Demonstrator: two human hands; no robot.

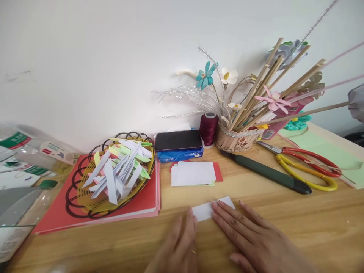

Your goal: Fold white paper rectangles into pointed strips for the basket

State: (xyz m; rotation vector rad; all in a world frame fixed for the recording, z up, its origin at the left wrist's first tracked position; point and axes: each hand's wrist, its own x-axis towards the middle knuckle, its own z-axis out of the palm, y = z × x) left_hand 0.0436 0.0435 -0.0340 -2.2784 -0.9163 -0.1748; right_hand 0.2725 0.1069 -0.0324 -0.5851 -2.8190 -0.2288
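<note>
A small white paper strip point(202, 213) lies on the wooden table between my hands. My right hand point(250, 231) rests flat, its outstretched fingertips pressing on the strip's right part. My left hand point(179, 239) is at the strip's left end, with fingers extended and close together, touching the edge. Part of the strip is hidden under the right fingers. Just beyond it sits a stack of small paper rectangles point(195, 173), white on top with red and light green edges showing below.
A yellow basket point(85, 189) of folded paper pieces stands on red sheets point(61, 212). Behind are a phone point(178, 140) on a blue packet point(180, 155), a maroon thread spool point(209, 129) and a craft-filled basket point(237, 141). Scissors point(309, 161) and a dark-green-handled tool point(267, 172) lie right; bottles point(34, 197) left.
</note>
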